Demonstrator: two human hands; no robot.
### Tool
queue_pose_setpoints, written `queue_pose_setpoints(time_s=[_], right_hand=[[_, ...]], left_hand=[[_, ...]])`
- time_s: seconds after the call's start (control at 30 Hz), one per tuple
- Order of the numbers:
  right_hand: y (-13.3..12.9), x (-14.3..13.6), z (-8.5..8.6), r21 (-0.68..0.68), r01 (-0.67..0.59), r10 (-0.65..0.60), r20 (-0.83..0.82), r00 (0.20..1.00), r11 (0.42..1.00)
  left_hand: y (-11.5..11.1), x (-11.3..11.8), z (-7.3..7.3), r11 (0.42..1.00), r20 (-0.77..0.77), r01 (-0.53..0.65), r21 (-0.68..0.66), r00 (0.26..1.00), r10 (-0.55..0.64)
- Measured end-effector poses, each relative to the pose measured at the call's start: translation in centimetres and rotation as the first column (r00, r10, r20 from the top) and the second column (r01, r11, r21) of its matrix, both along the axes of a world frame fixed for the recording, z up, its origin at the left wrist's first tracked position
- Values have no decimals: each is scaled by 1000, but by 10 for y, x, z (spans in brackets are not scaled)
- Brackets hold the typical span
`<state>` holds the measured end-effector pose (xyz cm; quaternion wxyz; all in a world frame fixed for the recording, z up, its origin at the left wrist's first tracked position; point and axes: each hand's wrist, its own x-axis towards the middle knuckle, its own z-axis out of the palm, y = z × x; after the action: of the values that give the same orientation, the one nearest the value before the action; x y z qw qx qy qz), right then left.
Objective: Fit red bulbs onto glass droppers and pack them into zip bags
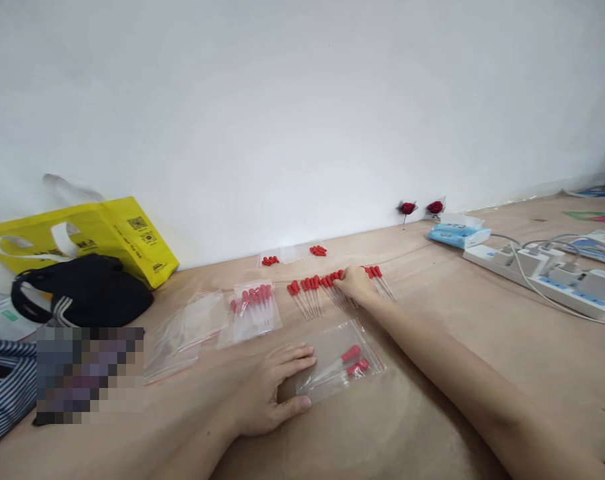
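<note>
A clear zip bag (327, 363) with two red-bulbed droppers (351, 354) inside lies flat on the table. My left hand (277, 383) rests at the bag's left edge, fingers apart and lightly touching the plastic. Beyond it runs a row of loose droppers (311, 285) with red rubber bulbs and thin clear stems pointing toward me. My right hand (355, 283) reaches into this row, its fingers closed on a dropper by the bulb; the fingertips are partly hidden. Left of the row, another zip bag (249, 327) holds several droppers.
Flat zip bags (202, 320) lie left. Small red bulbs (318, 251) sit on clear plastic near the wall. A yellow bag (117, 227) and black cloth item (107, 293) stand far left. To the right are a tissue pack (457, 233) and power strip (537, 283) with cables.
</note>
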<state>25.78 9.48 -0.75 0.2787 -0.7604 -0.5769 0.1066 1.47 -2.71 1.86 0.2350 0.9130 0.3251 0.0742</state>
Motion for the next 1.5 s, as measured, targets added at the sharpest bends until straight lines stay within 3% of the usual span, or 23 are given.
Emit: queue_pose_setpoints(time_s=[0.27, 0.5, 0.57, 0.63, 0.73, 0.9, 1.07, 1.33, 1.4, 1.5], right_hand=[[0, 0, 6, 14, 15, -15, -31, 999, 1000], [-29, 31, 27, 172, -142, 172, -175, 969, 975], [-46, 41, 25, 268, -194, 280, -335, 900, 944], [-65, 48, 19, 381, -212, 396, -510, 764, 900], [-89, 55, 8, 457, -176, 455, -623, 637, 872], [-102, 55, -8, 431, -83, 392, -701, 597, 898], [-101, 46, -15, 340, -11, 300, -814, 498, 940], [-116, 29, -13, 250, -77, 262, -922, 285, 965], [-121, 25, -11, 223, -157, 259, -926, 273, 962], [-126, 21, -8, 194, -285, 288, -895, 340, 939]], left_hand=[[0, -1, -2, 1000, -19, 1, 8, 1000, -1], [1, -1, -1, 1000, -16, 6, 24, 1000, -5], [2, 0, -1, 1000, -22, 4, 23, 1000, -3], [2, 0, -2, 1000, -19, 8, 20, 1000, -8], [3, -1, -2, 1000, 4, 19, 12, 1000, -19], [3, -2, 0, 1000, 1, 17, -14, 1000, -17], [2, 0, 3, 1000, -32, 10, 2, 999, -10], [1, -1, 0, 1000, -51, -4, 14, 999, 4], [0, -1, 0, 999, -68, -30, 19, 997, 31], [-1, -1, 0, 999, -49, -39, 29, 998, 40]])
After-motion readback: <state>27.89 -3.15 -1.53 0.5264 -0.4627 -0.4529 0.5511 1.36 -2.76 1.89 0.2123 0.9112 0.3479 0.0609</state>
